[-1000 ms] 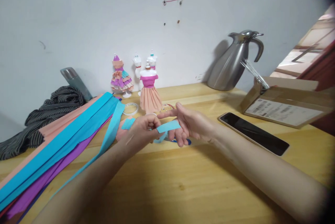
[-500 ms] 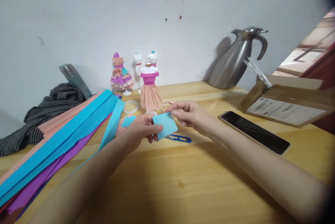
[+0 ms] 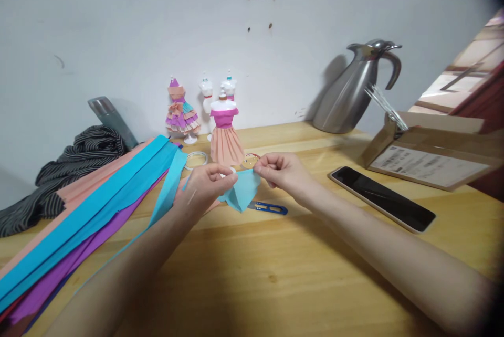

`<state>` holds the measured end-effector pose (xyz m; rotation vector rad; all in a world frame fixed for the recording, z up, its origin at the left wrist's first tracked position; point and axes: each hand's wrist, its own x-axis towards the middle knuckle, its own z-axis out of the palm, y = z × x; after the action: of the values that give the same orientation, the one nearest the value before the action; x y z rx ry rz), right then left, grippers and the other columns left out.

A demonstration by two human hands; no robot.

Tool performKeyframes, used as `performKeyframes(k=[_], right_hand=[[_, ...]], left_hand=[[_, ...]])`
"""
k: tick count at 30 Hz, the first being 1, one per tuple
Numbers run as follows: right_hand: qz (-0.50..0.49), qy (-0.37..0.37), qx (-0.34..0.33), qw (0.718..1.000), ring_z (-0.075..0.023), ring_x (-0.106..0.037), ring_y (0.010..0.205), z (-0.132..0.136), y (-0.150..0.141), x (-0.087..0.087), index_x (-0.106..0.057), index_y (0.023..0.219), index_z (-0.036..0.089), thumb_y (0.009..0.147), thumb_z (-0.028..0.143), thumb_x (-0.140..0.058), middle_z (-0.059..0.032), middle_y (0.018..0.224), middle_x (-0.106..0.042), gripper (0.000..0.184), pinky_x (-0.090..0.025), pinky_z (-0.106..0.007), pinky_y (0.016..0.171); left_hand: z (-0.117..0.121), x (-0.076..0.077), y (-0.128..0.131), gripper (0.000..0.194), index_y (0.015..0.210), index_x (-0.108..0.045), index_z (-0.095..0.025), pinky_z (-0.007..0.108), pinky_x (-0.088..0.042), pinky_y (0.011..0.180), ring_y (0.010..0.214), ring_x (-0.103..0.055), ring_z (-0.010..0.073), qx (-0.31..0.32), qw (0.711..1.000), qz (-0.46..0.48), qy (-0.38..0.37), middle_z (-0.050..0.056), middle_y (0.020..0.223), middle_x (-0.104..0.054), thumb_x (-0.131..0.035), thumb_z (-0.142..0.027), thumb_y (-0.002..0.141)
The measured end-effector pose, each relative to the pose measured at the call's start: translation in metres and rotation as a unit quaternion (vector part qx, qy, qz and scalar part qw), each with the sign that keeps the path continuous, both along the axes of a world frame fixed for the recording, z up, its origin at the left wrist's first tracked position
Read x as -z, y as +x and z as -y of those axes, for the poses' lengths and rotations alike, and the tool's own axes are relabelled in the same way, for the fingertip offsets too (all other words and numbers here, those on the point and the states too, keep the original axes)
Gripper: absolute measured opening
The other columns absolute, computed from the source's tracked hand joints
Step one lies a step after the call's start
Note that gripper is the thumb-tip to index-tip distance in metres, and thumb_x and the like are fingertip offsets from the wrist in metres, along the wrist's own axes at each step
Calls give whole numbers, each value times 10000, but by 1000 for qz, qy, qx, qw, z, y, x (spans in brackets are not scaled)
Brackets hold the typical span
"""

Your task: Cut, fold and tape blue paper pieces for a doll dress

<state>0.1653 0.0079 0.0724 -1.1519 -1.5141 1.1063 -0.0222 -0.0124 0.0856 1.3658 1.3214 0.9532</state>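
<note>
A small light-blue piece of crepe paper [image 3: 244, 190] hangs between my two hands, creased and drooping to a point at the bottom. My left hand [image 3: 208, 182] pinches its upper left corner between thumb and fingers. At the upper right corner, my right hand [image 3: 279, 171] grips it the same way. Blue thread snips [image 3: 270, 208] lie on the table just behind and below the paper. Beyond the hands stands a mini mannequin [image 3: 224, 132] in a magenta top and pleated peach skirt. A roll of tape [image 3: 196, 160] rests behind my left hand, partly covering peach and blue scraps.
Long crepe paper strips [image 3: 90, 211] spread across the left side, beside a striped cloth [image 3: 79, 156] and a tilted bottle [image 3: 112, 119]. Another dressed mannequin [image 3: 181, 111] stands at the wall. To the right are a phone [image 3: 381, 198], a cardboard box [image 3: 429, 156] and a steel jug [image 3: 346, 93].
My left hand has shifted from the paper's left side up to its top corner. The paper, flat before, now hangs folded between both hands. The right hand stays nearly in place.
</note>
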Motion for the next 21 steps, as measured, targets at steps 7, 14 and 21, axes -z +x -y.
performKeyframes(k=[7,14,21], right_hand=[[1,-35,-4,999,-36,-308,295,5,-3,-4,-577,609,167,662,342,-647,68,368,-466,196,-196,-201,339],[-45,-89,-16,995,-41,-391,283,6,-6,0,-559,637,166,641,370,-670,58,411,-537,233,-240,-174,322],[-30,-66,-43,996,-46,-391,313,1,0,2,-528,642,177,663,410,-660,52,452,-541,269,-264,-193,352]], left_hand=[[-4,15,-1,254,757,-605,-154,182,-216,382,348,-325,39,14,996,79,-42,-64,431,-486,-696,-382,689],[-6,19,1,271,725,-560,-150,168,-236,353,347,-400,38,4,989,133,-70,-23,527,-593,-706,-373,676],[-5,16,1,276,614,-478,-161,176,-139,376,341,-261,13,29,990,114,-78,-91,405,-377,-681,-334,684]])
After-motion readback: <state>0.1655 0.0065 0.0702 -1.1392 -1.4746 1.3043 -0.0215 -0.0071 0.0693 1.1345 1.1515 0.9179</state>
